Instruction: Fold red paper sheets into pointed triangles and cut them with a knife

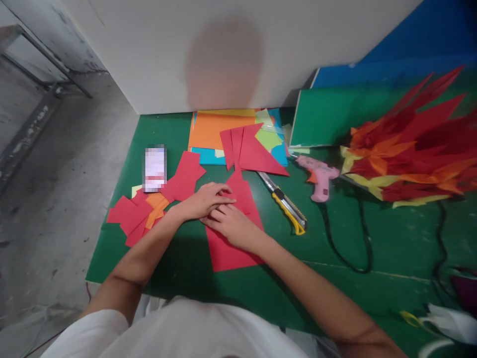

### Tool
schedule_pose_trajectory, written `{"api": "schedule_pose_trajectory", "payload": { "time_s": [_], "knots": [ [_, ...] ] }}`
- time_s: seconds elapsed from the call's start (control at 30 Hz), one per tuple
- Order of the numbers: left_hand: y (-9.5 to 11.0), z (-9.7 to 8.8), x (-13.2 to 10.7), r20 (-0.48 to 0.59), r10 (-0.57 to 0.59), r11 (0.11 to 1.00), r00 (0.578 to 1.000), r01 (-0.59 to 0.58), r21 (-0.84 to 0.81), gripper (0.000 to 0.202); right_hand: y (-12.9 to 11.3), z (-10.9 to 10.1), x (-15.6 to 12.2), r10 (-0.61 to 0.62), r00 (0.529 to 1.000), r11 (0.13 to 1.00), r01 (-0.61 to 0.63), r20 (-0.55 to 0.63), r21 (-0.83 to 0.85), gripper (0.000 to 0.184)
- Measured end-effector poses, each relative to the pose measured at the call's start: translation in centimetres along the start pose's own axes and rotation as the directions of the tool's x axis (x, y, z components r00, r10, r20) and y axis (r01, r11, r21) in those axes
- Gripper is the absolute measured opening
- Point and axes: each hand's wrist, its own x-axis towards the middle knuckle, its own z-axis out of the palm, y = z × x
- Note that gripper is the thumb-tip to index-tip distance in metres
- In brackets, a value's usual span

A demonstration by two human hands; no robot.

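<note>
A sheet of red paper point(238, 251) lies on the green tabletop in front of me, its upper part narrowing to a point. My left hand point(203, 201) reaches over its left edge, with finger and thumb close together at the paper. Just below, almost touching it, my right hand point(234, 226) presses on the same sheet with bent fingers. The hands partly hide the paper between them. A cut red paper piece point(251, 149) lies beyond the sheet's tip. To the right is a yellow utility knife point(286, 206) with its blade out.
Red and orange paper pieces point(136, 214) lie at left, below a phone point(155, 169). Coloured sheets point(212, 130) are stacked against a white panel point(156, 59). A pink glue gun point(318, 176) with a black cord and a paper flame decoration point(417, 159) are at right.
</note>
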Motion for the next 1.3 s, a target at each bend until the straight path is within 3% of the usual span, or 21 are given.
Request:
{"api": "schedule_pose_trajectory", "payload": {
  "time_s": [0.3, 0.43, 0.67, 1.3],
  "knots": [
    [-0.8, -0.2, -0.1, -0.022, 0.019, 0.990, 1.000, -0.022, -0.139, 0.037, 0.4, 0.1, -0.1, 0.066, 0.997, 0.995, -0.063, -0.039, 0.079, 0.045],
    [-0.5, -0.7, 0.1, -0.003, -0.028, 0.987, 1.000, 0.027, -0.161, 0.040, 0.1, 0.1, -0.4, 0.112, 0.993, 0.993, -0.110, -0.046, 0.050, 0.046],
    [-0.4, -0.7, 0.1, -0.014, -0.055, 0.981, 0.998, 0.051, -0.186, 0.044, 0.0, 0.8, -1.0, 0.099, 0.995, 0.994, -0.100, 0.032, 0.042, 0.049],
    [-0.9, 0.0, -0.1, -0.051, -0.030, 0.978, 0.998, 0.019, -0.208, 0.045, -0.2, 1.1, -1.1, 0.077, 0.997, 0.997, -0.077, 0.032, -0.004, 0.045]
  ]
}}
